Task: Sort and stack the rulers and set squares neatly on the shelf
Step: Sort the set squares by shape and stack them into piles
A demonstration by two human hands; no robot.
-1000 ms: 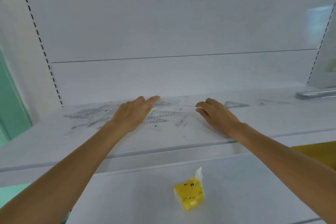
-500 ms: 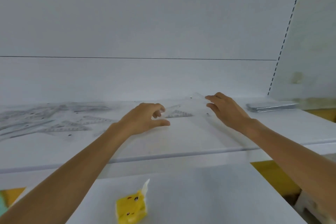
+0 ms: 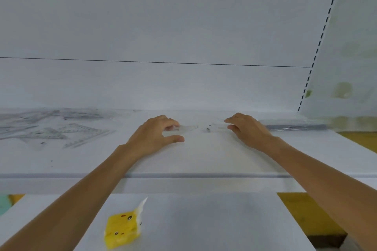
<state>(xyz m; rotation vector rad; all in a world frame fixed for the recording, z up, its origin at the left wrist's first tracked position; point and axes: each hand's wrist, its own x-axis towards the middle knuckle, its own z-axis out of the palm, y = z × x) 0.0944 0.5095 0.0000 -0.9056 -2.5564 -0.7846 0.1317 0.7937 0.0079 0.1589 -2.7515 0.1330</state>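
Now the clear plastic piece (image 3: pixel 193 128) lies flat on the shelf (image 3: pixel 204 155) between both hands. The left hand (image 3: pixel 155 138) curls its fingers onto the left end, thumb splayed. The right hand (image 3: pixel 246 130) bends its fingers at the right end. Real grip? Cannot tell.

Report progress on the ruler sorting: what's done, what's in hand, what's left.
Done: a flat, shiny stack lies at the shelf's right end. In hand: the left-hand grip and right-hand grip appear to hold one clear piece between them, low over the shelf. Left: a scattered heap of rulers and set squares at the far left, unsorted.
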